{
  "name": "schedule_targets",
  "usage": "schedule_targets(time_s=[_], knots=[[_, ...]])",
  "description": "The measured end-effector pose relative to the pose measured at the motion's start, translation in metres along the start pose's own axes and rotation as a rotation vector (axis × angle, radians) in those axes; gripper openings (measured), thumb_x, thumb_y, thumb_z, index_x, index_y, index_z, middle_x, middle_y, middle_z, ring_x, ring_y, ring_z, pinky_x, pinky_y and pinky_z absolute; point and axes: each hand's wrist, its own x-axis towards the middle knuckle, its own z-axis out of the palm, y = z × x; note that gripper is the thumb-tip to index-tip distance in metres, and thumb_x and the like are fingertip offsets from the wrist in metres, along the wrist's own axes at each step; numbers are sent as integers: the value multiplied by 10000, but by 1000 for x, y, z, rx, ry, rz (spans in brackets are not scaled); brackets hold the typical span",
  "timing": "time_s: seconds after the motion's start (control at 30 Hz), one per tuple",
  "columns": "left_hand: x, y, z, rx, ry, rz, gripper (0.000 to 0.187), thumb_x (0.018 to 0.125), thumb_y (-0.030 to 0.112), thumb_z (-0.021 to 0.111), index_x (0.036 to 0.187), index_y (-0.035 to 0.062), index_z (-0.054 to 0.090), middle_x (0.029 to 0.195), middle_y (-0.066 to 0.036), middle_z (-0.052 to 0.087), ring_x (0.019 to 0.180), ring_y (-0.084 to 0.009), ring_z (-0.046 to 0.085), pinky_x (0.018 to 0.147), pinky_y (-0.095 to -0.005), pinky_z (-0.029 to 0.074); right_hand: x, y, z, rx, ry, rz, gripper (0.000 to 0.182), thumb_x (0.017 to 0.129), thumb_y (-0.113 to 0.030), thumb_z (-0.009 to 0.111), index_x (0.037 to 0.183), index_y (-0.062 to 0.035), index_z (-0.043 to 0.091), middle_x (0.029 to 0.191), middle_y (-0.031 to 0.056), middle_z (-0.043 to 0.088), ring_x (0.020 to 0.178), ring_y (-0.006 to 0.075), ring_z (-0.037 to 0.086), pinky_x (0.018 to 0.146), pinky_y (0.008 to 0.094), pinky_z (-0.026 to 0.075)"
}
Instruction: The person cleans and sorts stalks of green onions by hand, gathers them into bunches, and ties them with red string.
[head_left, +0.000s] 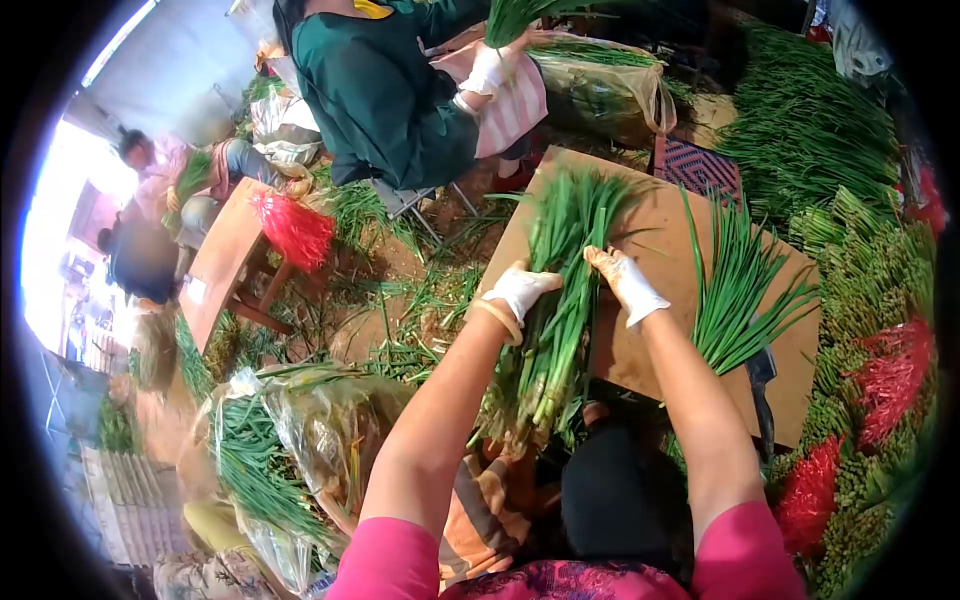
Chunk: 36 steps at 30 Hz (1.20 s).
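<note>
Covering brown board (pixel 650 240) — greens (pixel 565 270), littered floor (pixel 375 325)

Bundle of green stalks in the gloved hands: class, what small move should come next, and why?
Probably evening up the lower ends: the left hand and right hand hold the bundle higher up, while its ends hang unevenly beside the table.
</note>
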Motion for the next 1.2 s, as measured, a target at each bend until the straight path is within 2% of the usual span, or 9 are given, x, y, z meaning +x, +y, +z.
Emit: schedule_targets(time_s=[0.07, 0.23, 0.37, 0.4, 0.6, 0.7, 1.0, 1.13, 1.2], knots=[[-34, 36, -3, -380, -177, -98, 535, 754, 141, 723, 1223, 24, 495, 945, -95, 649, 764, -189, 628, 697, -337, 525, -11, -23, -4, 78, 31, 165, 758, 815, -610, 542, 1286, -19, 489, 1380, 111, 426, 1332, 235, 279, 1095, 368, 171], [3, 30, -28, -472, -298, -42, 583, 876, 526, 510, 1239, 69, 524, 1144, -75, 599, 991, -152, 569, 862, -294, 455, -5, -52, -26, 394, 105, 333, 881, 817, -702, 410, 1459, -146, 175, 1533, 63, 72, 1401, 219, 69, 1099, 497, 62], [1, 78, -11, -195, -365, -62, 686, 779, 471, 672, 1239, -11, 508, 1160, -95, 597, 1035, -168, 550, 902, -289, 421, 48, -43, -7, 371, -87, 77, 607, 846, -431, 601, 1327, -88, 463, 1404, 58, 404, 1334, 170, 280, 1109, 353, 136], [39, 52, 0, -30, -199, 7, 746, 703, 477, 744, 1194, -42, 529, 1094, -136, 622, 938, -194, 605, 812, -312, 476, 43, -69, 7, 254, 6, 160, 442, 877, -311, 591, 1204, -14, 569, 1244, 92, 558, 1185, 186, 479, 1017, 303, 320], [14, 54, 13, -481, -133, -85, 765, 699, 210, 801, 1265, -85, 379, 1057, -151, 616, 848, -211, 632, 734, -355, 529, 39, -71, 23, 439, -99, 98, 365, 825, -229, 643, 1093, 18, 627, 1050, 67, 643, 946, 165, 590, 854, 299, 448], [-36, 76, 9, -605, -204, 158, 439, 739, 149, 753, 1103, 7, 552, 1000, -91, 632, 839, -177, 618, 718, -341, 527, 8, -94, 33, 485, -73, 19, 340, 815, -182, 648, 1067, 46, 626, 982, 73, 650, 887, 148, 599, 800, 271, 467], [-157, 196, -15, -334, 161, 953, 458, 662, 75, 720, 1072, -6, 532, 940, -47, 612, 848, -108, 571, 762, -290, 494, -137, -288, 27, 401, -151, -615, 279, 824, -101, 596, 1071, 27, 607, 1012, 77, 638, 871, 142, 611, 759, 251, 485], [-241, 285, -38, 170, 95, 1403, 167, 820, 63, 607, 980, 25, 637, 904, -70, 666, 822, -116, 625, 729, -276, 514, -145, -338, -14, 178, -113, -824, 322, 810, -112, 613, 1097, 30, 585, 1004, 85, 642, 877, 151, 615, 766, 259, 490], [-245, 301, -29, -27, -55, 1333, 172, 801, 85, 644, 959, 16, 647, 902, -72, 664, 828, -123, 631, 722, -272, 520, -138, -336, -24, 161, -64, -841, 349, 786, -117, 638, 1099, 28, 580, 987, 83, 645, 858, 152, 617, 748, 262, 493]])
